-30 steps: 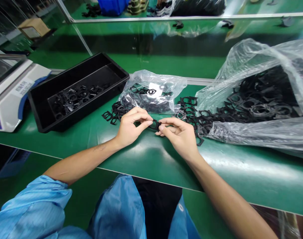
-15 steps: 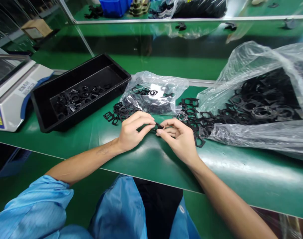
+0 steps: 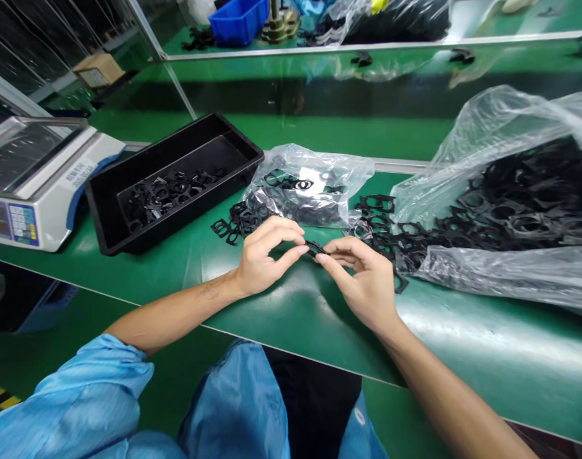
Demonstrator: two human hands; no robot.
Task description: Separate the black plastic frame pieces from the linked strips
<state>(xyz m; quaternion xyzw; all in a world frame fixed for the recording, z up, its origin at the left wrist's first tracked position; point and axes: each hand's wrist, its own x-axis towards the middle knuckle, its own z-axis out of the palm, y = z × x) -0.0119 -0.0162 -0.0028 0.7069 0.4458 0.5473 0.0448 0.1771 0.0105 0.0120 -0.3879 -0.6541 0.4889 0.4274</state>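
Between my two hands, a small black plastic part (image 3: 314,247) is held just above the green table (image 3: 281,306). My left hand (image 3: 269,255) pinches its left end between thumb and fingers. On its other end, my right hand (image 3: 360,271) is closed with thumb and forefinger. Fingertips hide both ends, so its full shape does not show. Loose black ring-shaped parts (image 3: 240,220) lie beyond my left hand, in front of a clear plastic bag (image 3: 319,159) with similar pieces inside. To the right, black frame parts (image 3: 520,210) spill from a large clear bag (image 3: 491,127).
A black tray (image 3: 238,141) holding several small black pieces stands at the back left. Beside it is a white weighing scale (image 3: 51,220). Behind the table, a shelf (image 3: 295,50) carries a blue bin (image 3: 238,22) and other parts.
The whole view has shifted slightly, so everything appears a little further right and lower. The black part between my fingers is turned somewhat and shows more of itself; both hands still grip it.
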